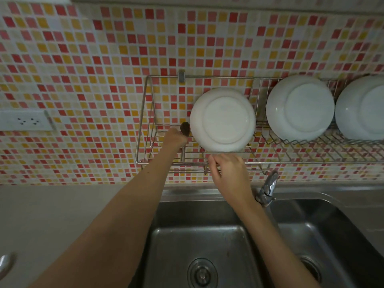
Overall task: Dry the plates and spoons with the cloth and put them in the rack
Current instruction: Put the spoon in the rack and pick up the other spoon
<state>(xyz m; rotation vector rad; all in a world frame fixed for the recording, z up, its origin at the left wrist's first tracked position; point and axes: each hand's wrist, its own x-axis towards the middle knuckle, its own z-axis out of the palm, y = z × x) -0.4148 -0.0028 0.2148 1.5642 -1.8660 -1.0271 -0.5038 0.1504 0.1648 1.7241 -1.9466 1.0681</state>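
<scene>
Left hand [174,138] grips a spoon [185,128] at 9 o'clock of the plate [222,119]; right hand [228,171] pinches its 6 o'clock rim. Racking step, it seems; next, seat both in the rack [311,151].

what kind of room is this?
Probably a home kitchen: a double steel sink with tap, a wall-mounted wire dish rack holding white plates, and a mosaic-tiled splashback.

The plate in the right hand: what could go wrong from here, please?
1. The right hand holds the plate only at its lower rim; it could slip and fall into the sink below.
2. The spoon in the left hand is close to the plate and could knock it.
3. The plate could strike the rack wires.
</scene>
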